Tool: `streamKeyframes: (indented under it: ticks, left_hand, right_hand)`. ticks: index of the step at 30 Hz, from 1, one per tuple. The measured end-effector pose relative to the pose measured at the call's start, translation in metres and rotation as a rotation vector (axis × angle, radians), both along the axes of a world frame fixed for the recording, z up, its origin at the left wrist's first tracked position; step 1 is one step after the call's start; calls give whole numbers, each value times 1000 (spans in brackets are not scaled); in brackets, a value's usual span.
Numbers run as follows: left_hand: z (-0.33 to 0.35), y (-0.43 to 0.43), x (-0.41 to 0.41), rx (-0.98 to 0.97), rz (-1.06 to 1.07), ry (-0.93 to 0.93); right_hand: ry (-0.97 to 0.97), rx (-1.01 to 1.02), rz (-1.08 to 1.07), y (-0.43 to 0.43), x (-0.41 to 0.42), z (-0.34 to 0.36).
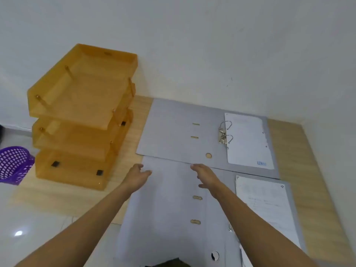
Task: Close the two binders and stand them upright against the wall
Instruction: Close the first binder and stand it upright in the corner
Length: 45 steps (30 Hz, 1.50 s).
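Two grey lever-arch binders lie open and flat on a wooden table. The far binder [173, 132] reaches the white wall [192, 45]; its metal rings and a white sheet sit on its right half. The near binder [163, 209] lies in front of it, with papers on its right side. My left hand [137, 175] hovers with fingers apart over the near binder's far left corner. My right hand [205, 175] reaches over the edge where the two binders meet, fingers spread. Neither hand holds anything.
A stack of three orange letter trays [81, 116] stands at the table's left, against the wall. A purple mesh basket [13, 164] sits on the floor at far left. Bare wood table [300, 170] shows to the right of the binders.
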<state>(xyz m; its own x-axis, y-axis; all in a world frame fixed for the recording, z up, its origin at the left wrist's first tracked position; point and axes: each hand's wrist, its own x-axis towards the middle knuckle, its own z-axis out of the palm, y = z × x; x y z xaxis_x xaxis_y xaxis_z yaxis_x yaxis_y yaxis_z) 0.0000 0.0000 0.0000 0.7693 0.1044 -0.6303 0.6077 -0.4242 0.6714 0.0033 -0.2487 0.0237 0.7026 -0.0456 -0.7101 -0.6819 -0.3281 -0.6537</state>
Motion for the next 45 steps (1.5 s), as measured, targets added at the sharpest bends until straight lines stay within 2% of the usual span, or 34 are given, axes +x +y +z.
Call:
streamKeyframes:
  ticks: [3, 7, 12, 19, 23, 27, 31, 36, 40, 45]
  left_hand:
    - [-16, 11, -7, 67, 56, 73]
    - [-32, 17, -18, 137, 29, 75]
    - [-40, 20, -16, 68, 116, 74]
    - [-33, 25, -7, -135, 276, 36]
    - [1, 34, -12, -333, 199, 15]
    - [37, 19, -19, -408, 127, -55]
    - [68, -22, -26, -486, 144, -95]
    - [108, -92, -39, -654, 128, -29]
    - [124, -146, -45, -676, 4, -98]
    - [116, -213, -57, -581, -90, -138]
  right_hand:
    - [23, -16, 9, 7, -2, -14]
    - [18, -43, 70, 10, -11, -35]
    - [-60, -162, 139, 11, -21, -53]
    - [-12, -277, 375, 25, -17, -44]
    - [-88, -237, 374, 27, -23, -36]
    - [-145, -159, 365, 20, -29, -22]
    - [-197, -67, 367, 9, -34, -3]
    - [-330, 50, 333, -10, -45, 30]
    - [-451, 142, 299, -41, -60, 63]
    - [-473, 226, 203, -82, -75, 91]
